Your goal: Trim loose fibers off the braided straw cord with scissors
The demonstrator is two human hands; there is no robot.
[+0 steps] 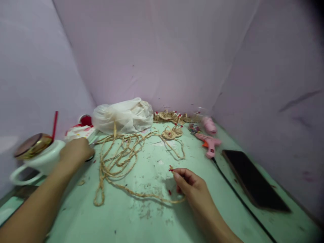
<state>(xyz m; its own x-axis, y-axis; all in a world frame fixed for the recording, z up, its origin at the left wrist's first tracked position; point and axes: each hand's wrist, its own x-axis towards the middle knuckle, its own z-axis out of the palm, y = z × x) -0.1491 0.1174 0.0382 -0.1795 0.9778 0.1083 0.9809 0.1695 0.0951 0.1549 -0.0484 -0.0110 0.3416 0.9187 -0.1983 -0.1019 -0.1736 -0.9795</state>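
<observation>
My right hand [190,185] rests on the green table [141,219] with its fingers pinched on a small red-tipped bit [171,169] and a strand of the jute twine [118,158]. The loose twine lies in loops across the table's middle. My left hand [76,152] reaches to the left, curled over a pair of scissors [93,151] whose dark handle and thin blade just show beside it. Small woven twine pieces [172,132] with red beads sit farther back.
A white cup [40,162] with a gold lid and red straw stands at the left. A crumpled plastic bag [124,116] lies at the back. A pink glue gun [209,143] with a black cord, a bead container [194,128] and a dark phone [253,180] lie to the right.
</observation>
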